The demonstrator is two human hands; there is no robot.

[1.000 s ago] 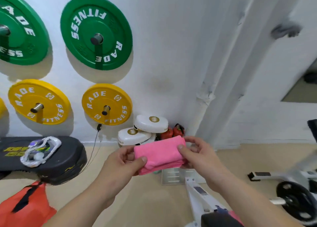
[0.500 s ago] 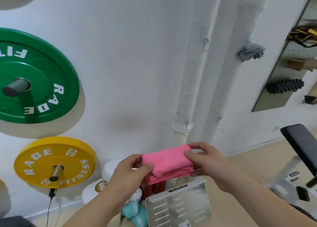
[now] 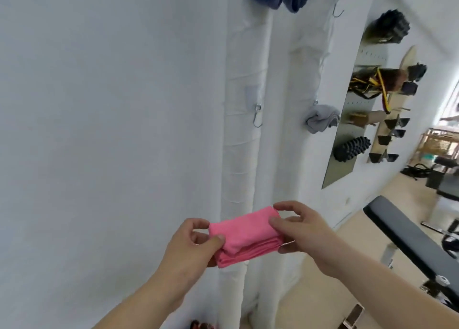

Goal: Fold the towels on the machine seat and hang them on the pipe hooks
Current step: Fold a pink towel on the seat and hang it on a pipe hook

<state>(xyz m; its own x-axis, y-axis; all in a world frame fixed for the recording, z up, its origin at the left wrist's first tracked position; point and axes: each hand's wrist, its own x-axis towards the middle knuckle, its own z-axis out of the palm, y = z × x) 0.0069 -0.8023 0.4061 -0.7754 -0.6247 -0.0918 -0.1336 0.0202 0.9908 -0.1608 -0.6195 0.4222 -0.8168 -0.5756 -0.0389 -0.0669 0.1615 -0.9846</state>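
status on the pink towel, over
Hands: left hand, right hand each pinch an end of folded pink towel. Not hung yet. Bare hook above, nothing between.

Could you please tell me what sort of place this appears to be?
Probably a gym: a padded black bench stands at right, knobbly black rollers sit on a wall panel, and a grey towel hangs from a pipe hook.
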